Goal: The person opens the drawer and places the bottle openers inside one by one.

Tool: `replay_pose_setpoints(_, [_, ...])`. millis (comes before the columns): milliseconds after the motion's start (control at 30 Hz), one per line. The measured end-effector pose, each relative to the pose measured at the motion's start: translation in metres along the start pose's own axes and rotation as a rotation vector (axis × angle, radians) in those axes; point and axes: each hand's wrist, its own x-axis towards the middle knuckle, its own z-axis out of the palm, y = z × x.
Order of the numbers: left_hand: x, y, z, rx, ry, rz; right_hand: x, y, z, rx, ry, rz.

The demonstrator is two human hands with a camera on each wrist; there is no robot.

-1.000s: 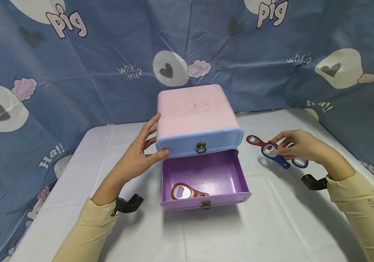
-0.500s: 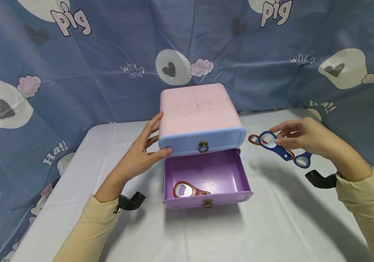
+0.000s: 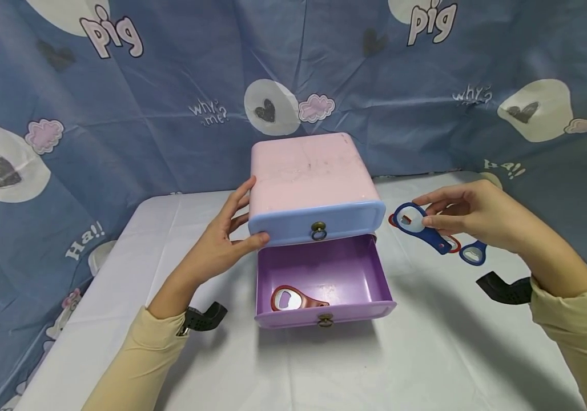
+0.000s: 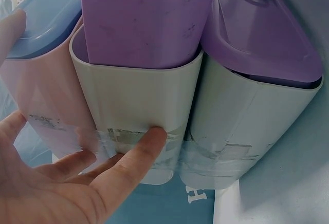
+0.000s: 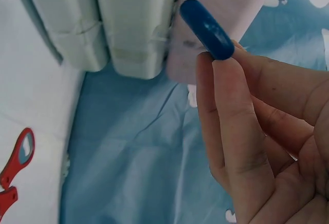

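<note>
backdrop cloth (image 3: pixel 119 114) reads "pig", "why? me?", "ha!!". right hand (image 3: pixel 470 217) pinches a blue bottle opener (image 3: pixel 419 225) above the bench (image 3: pixel 427 354), near its far right edge. left hand (image 3: pixel 218 245), fingers straight, rests on the pink drawer box (image 3: pixel 309 171). 1 red opener (image 3: pixel 293 298) lies in the open purple drawer (image 3: pixel 324 274); 2 more openers behind the held one.

Blue bottle opener (image 3: pixel 419 225) in right hand (image 3: pixel 470 217)
</note>
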Motion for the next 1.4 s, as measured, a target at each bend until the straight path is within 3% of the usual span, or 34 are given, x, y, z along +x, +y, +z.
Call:
replay_pose_setpoints(333, [-0.009, 0.000, 0.003, -0.004, -0.005, -0.028, -0.002, -0.023, 0.011, 0.016, -0.051, -0.042])
replay_pose_setpoints(833, [-0.002, 0.001, 0.002, 0.000, -0.006, 0.001, -0.008, -0.033, 0.008, -0.020, -0.075, -0.057])
replay_pose_setpoints(1033, [-0.002, 0.002, 0.001, 0.003, -0.003, -0.010, -0.010, -0.036, 0.011, 0.037, -0.136, -0.110])
replay_pose_setpoints(1267, [-0.002, 0.001, 0.002, 0.004, 0.001, -0.007, -0.006, -0.050, 0.023, 0.070, -0.186, -0.078])
replay_pose_setpoints(1400, [-0.002, 0.001, 0.002, 0.000, 0.002, 0.002, -0.001, -0.064, 0.029, 0.054, -0.218, -0.103])
